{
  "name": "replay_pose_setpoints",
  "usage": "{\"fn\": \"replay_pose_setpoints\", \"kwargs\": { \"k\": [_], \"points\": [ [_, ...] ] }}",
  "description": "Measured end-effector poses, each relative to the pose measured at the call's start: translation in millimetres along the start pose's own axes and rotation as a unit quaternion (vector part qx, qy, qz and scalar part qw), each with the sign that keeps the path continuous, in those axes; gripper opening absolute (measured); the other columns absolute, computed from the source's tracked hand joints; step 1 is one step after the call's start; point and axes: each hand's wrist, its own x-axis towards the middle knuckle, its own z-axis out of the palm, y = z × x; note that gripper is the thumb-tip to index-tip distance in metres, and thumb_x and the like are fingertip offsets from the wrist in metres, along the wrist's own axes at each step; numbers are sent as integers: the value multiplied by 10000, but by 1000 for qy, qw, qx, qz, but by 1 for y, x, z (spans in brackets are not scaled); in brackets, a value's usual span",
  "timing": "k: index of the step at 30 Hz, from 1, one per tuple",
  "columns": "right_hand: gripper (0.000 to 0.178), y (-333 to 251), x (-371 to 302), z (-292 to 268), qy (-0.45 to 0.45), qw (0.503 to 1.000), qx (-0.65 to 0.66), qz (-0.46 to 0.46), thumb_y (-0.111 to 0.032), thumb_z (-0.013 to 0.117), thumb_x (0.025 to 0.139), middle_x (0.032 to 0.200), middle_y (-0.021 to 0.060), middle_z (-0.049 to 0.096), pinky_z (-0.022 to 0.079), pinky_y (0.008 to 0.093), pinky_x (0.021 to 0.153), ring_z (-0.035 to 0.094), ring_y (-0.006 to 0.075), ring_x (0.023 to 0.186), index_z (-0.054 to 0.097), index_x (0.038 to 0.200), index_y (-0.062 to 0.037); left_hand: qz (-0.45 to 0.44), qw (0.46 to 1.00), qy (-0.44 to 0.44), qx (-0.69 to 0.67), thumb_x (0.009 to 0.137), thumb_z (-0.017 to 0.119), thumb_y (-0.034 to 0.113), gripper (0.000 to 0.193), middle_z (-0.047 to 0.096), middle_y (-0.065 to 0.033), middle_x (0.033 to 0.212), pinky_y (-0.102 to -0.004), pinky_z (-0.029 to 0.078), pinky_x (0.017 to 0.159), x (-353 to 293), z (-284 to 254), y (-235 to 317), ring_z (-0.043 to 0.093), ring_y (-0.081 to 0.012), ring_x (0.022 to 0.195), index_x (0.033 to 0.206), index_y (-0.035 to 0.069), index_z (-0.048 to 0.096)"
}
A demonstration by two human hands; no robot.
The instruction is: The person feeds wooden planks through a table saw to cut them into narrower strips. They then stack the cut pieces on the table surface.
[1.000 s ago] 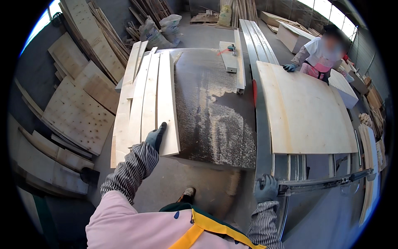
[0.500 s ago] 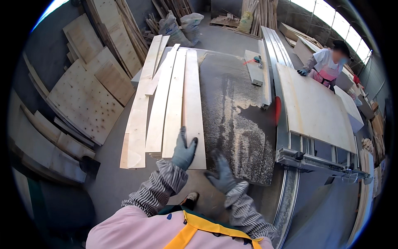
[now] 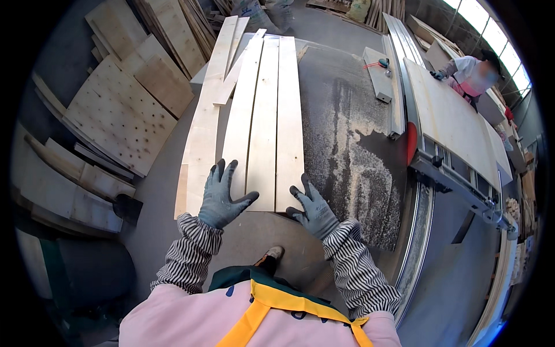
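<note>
Head view: shows planks (image 3: 263, 127) aligned, strip (image 3: 229, 87) left of planks still askew, fingers apart on left hand (image 3: 219, 199) and right hand (image 3: 315, 214).

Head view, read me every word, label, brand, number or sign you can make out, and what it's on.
No text here can be read clearly enough to quote.
Sack at the top edge: faint marks, too blurred to read.
Pink top: dark blue marks, partly hidden; I can't tell whether they're letters.
Boards: no lettering visible.
</note>
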Motion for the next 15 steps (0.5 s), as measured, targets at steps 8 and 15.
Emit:
{"fn": "replay_pose_setpoints", "kwargs": {
  "k": [8, 15],
  "points": [
    [522, -14, 9, -9, -16, 999, -18, 24, -316, 611, 868, 1453, 248, 236, 352, 451, 1041, 329, 422, 1290, 469, 1303, -64, 6, 989, -117, 89, 671, 722, 593, 1086, 87, -286, 1475, -471, 177, 1133, 9, -2, -4, 57, -425, 1384, 1443, 45, 190],
    [531, -16, 3, 0, 14, 993, 93, 75, -243, 581, 887, 1491, 223, 164, 319, 419, 1074, 250, 387, 1349, 398, 1358, -79, 39, 986, -126, 107, 623, 728, 638, 1166, 57, -288, 1482, -459, 170, 1135, 3, -1, -13, 52, -435, 1383, 1451, 42, 164]
  ]
}}
